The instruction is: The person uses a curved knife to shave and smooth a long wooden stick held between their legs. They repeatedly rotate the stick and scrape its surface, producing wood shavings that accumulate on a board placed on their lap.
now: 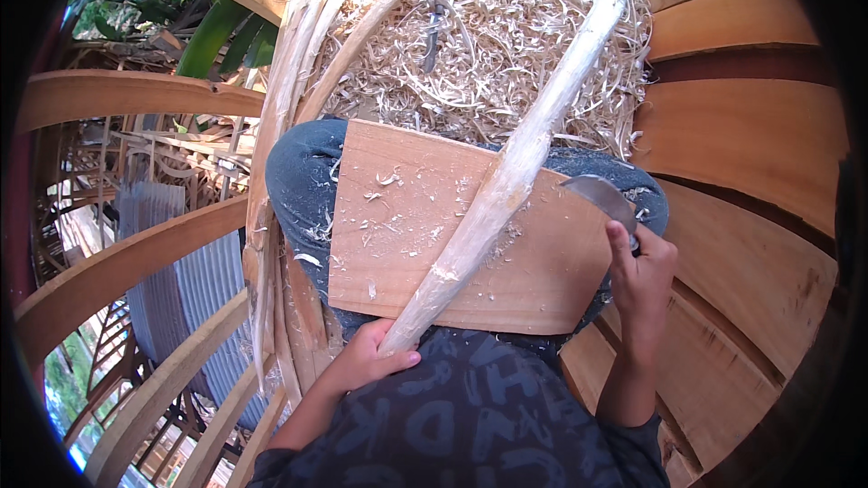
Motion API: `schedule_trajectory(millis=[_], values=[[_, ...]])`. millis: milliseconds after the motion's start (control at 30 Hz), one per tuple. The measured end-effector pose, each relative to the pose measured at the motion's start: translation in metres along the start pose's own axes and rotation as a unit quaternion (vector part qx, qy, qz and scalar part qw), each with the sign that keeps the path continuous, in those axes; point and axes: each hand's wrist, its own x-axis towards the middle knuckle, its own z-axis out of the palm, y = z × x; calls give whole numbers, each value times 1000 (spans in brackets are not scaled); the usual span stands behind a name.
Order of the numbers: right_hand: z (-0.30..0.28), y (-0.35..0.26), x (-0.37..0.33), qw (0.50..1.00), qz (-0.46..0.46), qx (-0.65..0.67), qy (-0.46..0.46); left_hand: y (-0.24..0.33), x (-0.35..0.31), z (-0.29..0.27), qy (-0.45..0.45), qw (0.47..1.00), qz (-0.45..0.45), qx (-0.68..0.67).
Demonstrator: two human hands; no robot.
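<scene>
A long, pale peeled wooden pole [506, 179] runs slantwise from my waist up to the far right. My left hand [373, 354] is wrapped round its near end. Under the pole, a flat wooden board [398, 217] lies across my thighs, with small shavings scattered on it. In my right hand [644, 273] is a knife with a broad curved blade [599, 193], held over the right edge of the board. The blade is apart from the pole, and its handle is mostly hidden by my fingers.
Beyond my knees lies a thick heap of curly wood shavings [506, 45], with a dark slender tool [437, 23] on it. Several rough wooden strips [271, 217] lean along my left side, by a slatted railing [136, 276]. Wooden planks [741, 140] line the right.
</scene>
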Motion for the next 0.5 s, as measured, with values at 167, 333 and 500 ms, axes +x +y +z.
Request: schedule_trajectory(millis=[167,333,500], values=[[37,-35,-35,978,-176,-41,-100,-9,0,-6,-15,999,-15,-28],[45,-29,-23,976,-199,-78,-31,-10,2,-6,-30,994,-39,-102],[43,-24,-5,973,-208,-103,-3,-12,4,-8,-49,990,-37,-126]])
